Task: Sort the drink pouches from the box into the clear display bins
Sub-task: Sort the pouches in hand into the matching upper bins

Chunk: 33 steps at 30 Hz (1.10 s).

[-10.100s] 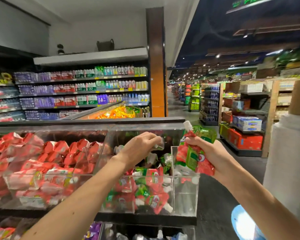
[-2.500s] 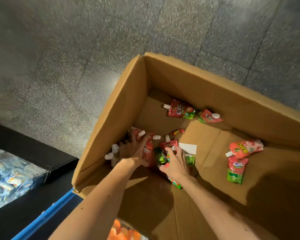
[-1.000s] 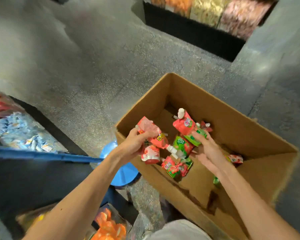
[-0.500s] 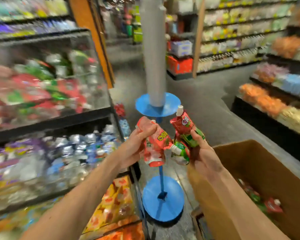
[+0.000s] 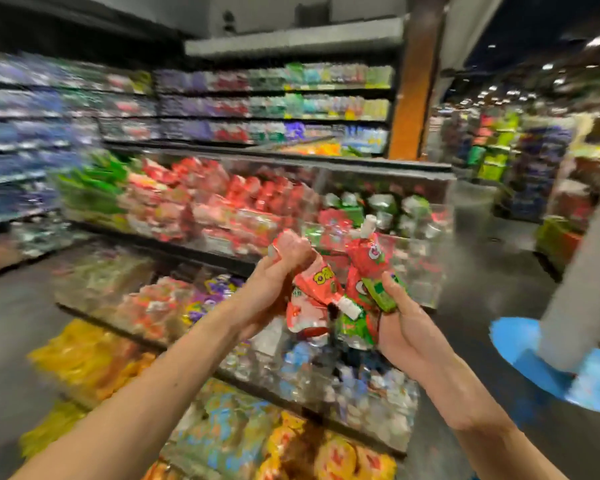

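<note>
While both bare forearms rise from the lower edge of the view, the left hand [image 5: 284, 268] is held as a fist, its grip curled tight round the tops of the pink-red pouches [image 5: 309, 306], which hang below the knuckles. Just beside it, the right hand [image 5: 407, 329] is turned with its palm toward the other hand. Its grip is closed on the red and green pouches [image 5: 361, 268], the thumb pressed flat on a green panel and the fingers hidden behind the bundle. One white cap [image 5: 369, 225] stands up above that bundle, and a second cap [image 5: 349, 306] points down and left, against the pink-red bundle. Both bundles are held in the air in front of the clear display bins [image 5: 430, 271], level with the right-hand compartment of the top tier, where green and red pouches lie. Yellow block letters run across one pink-red pouch and a round badge sits on the uppermost red one, but motion blur leaves neither readable. Price strips on the back shelves [image 5: 274, 109] are equally smeared. To the right a pale column [image 5: 575, 289] stands on a blue disc [image 5: 520, 344].
</note>
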Tool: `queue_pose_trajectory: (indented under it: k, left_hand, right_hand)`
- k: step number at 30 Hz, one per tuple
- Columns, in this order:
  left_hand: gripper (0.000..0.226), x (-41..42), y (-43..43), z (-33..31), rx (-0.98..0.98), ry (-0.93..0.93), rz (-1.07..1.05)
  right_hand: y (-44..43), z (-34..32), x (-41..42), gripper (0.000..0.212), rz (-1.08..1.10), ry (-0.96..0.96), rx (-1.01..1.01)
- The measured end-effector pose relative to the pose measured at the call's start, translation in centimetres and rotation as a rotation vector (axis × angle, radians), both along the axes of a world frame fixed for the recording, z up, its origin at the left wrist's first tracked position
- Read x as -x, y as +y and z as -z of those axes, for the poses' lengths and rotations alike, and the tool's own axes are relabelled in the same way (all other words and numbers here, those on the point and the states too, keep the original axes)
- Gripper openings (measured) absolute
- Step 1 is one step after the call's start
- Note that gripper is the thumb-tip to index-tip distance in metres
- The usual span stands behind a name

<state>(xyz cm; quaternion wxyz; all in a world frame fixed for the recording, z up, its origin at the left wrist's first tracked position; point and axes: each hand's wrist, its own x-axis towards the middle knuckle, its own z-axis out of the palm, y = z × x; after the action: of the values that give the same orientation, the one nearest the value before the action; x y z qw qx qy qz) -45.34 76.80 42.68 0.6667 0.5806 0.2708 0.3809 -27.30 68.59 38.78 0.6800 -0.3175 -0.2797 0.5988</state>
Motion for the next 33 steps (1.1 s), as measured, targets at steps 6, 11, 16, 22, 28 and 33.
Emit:
queue_pose_trajectory:
  k: [6,11,16,22,28,33]
  left_hand:
    - [0.027,5.3,3.0,-1.7,-0.004,-0.025,-0.239]
    - [0.025,8.9,5.1,-2.4,0.217,-0.305,-0.118]
    - [0.057,9.4,10.1,-1.5,0.366,-0.295,-0.206]
    - [0.058,10.2,18.2,-1.8,0.369,-0.312,-0.056]
    - [0.03,10.5,25.5,-1.8,0.273,-0.255,0.187]
    - [0.038,10.3,27.2,-2.6,0.138,0.045,0.259]
  right_hand:
    - [7.3,-1.2,4.0,0.071,-0.226,-0.069,0.02]
    - [11.6,-1.5,6.9,0.071,-0.36,-0.033,0.076]
    - [15.3,-2.1,9.0,0.04,-0.343,0.024,0.062]
    - [20.4,-2.5,11.4,0.05,-0.23,0.07,0.02]
    - [23.5,-3.9,15.4,0.031,-0.118,0.151,-0.091]
    - [25.1,-3.1,16.4,0.044,-0.051,0.083,-0.074]
